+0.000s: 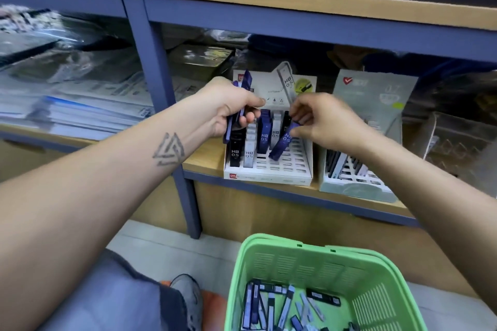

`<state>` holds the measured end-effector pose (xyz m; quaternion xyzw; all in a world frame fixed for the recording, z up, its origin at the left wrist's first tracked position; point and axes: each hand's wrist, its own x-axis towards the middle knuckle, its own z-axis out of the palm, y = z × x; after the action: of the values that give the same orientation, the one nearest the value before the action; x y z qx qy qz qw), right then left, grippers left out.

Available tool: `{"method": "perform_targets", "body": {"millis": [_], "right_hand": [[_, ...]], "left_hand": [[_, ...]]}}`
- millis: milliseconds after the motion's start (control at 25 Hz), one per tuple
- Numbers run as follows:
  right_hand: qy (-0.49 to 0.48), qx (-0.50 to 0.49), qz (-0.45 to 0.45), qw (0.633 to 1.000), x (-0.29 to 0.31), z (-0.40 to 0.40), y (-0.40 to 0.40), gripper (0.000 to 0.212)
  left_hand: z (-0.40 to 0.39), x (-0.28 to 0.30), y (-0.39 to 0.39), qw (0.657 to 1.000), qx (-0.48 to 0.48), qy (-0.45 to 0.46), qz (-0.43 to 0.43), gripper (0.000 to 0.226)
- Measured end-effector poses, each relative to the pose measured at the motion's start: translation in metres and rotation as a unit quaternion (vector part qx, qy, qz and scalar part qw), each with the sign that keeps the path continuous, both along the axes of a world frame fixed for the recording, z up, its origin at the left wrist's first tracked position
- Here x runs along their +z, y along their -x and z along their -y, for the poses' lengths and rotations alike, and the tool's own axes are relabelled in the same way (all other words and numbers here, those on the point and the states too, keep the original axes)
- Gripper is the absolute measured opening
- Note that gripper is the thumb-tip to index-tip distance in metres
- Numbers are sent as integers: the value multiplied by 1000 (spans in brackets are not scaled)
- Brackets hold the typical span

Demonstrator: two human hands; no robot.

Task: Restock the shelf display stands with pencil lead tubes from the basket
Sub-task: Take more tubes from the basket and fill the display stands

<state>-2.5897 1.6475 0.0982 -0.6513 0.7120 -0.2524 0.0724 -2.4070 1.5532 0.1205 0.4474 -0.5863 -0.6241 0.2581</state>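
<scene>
The right hand [320, 121] pinches a blue tube [282, 144] tilted over the white stand [269, 169] on the shelf, the left hand [228, 107] grips spare tubes [242, 99], so slotting comes next, needing it upright.

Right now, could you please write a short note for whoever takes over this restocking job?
Left hand grips a bundle of blue tubes. Right hand pinches one blue tube, tilted over the white display stand.
Done: the stand's left columns hold black, grey and blue tubes.
Left: the stand's front right slots are empty, the grey stand beside it is only partly filled, and many tubes remain in the green basket on the floor.
</scene>
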Motion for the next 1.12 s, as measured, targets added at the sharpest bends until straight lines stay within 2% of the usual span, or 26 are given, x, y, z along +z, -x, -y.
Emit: {"method": "perform_targets", "body": {"millis": [320, 600, 720, 800, 920, 1000, 1080, 1120], "right_hand": [[88, -24, 43, 995, -22, 29, -14, 19], [80, 19, 54, 995, -23, 33, -24, 14], [49, 63, 33, 996, -26, 27, -28, 12], [54, 58, 14, 997, -35, 25, -28, 13], [103, 36, -63, 992, -50, 26, -25, 23], [81, 23, -78, 993, -51, 23, -24, 29], [43, 7, -13, 999, -44, 18, -22, 32], [43, -9, 60, 997, -37, 15, -20, 31]], "left_hand": [[8, -1, 0, 1000, -8, -14, -11, 10], [7, 0, 4, 998, -21, -53, -32, 17], [7, 1, 4, 996, -28, -83, -34, 19], [7, 0, 4, 992, -30, -111, -44, 22], [6, 0, 5, 985, -30, -151, -81, 18], [4, 1, 4, 980, -36, -162, -109, 13], [0, 3, 2, 976, -56, -168, -128, 9], [-3, 4, 1, 973, -76, -175, -131, 8]]}}
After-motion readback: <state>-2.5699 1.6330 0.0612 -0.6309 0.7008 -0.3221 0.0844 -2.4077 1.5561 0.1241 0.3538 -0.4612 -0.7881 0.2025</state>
